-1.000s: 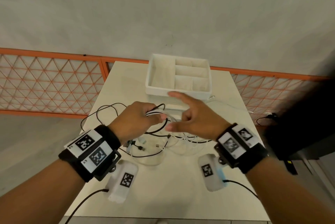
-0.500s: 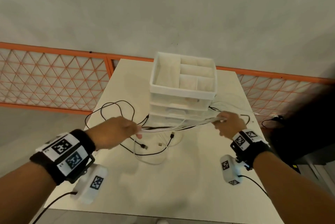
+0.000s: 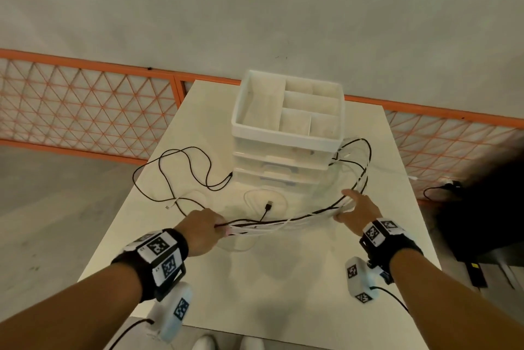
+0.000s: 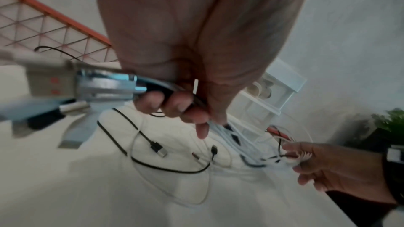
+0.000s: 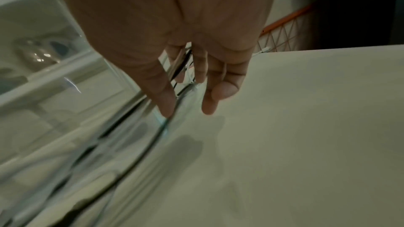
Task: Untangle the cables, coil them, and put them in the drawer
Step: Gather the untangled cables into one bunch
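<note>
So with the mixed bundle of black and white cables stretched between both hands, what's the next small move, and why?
Probably draw one black cable free. The left hand grips one end of the bundle of black and white cables, the right hand holds the other, and strands there run mixed; loose loops trail beside the white plastic drawer unit.

Matt white table (image 3: 283,287), glossy translucent plastic drawer unit (image 3: 286,148), metal plug (image 4: 162,152)

Black wristbands (image 3: 181,244) with white square-code tags, white tagged camera pods (image 3: 357,278) trailing black cables.
</note>
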Demonstrator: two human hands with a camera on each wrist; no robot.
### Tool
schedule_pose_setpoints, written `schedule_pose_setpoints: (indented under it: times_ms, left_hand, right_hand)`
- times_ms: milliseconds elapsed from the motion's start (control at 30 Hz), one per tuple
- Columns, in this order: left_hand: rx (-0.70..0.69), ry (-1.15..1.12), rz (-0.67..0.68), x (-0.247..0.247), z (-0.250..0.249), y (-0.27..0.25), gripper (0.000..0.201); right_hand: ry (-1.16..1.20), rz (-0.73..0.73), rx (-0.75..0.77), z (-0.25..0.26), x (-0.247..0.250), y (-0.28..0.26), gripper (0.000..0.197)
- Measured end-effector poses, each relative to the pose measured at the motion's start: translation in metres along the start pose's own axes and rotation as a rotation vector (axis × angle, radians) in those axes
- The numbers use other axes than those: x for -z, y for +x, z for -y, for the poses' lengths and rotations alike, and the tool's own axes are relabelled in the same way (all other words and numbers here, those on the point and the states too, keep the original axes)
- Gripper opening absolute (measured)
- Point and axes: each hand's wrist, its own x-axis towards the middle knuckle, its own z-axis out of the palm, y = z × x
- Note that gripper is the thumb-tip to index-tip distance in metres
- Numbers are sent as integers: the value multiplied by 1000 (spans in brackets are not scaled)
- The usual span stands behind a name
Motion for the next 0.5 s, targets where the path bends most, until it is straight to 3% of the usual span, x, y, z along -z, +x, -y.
schedule_pose_setpoints:
  times_ms: [100, 167, 233, 300, 367, 433, 500]
  left_hand:
    - [-32, 52, -42, 7, -4, -1, 18]
    - [-49, 45, -108, 8, -6, -1, 23]
    - [-71, 37, -117, 8, -10, -1, 23]
    - [-120, 44, -123, 8, -13, -2, 22]
    - [-184, 60, -137, 10, -14, -7, 21]
    - [-246, 67, -110, 9, -10, -12, 20]
    - [-267, 60, -57, 6, 1, -17, 19]
  right_hand:
    - [-58, 72, -9, 9, 12, -10, 88]
    - [-182, 26, 60, 24, 20, -23, 85]
    - [-45, 13, 214, 48, 18, -46, 71]
    - [115, 170, 408, 77, 1, -78, 58]
    - [136, 368, 504, 102, -29, -103, 62]
    - [146, 458, 477, 114, -58, -108, 40]
    - [92, 405, 442, 119, -75, -102, 8]
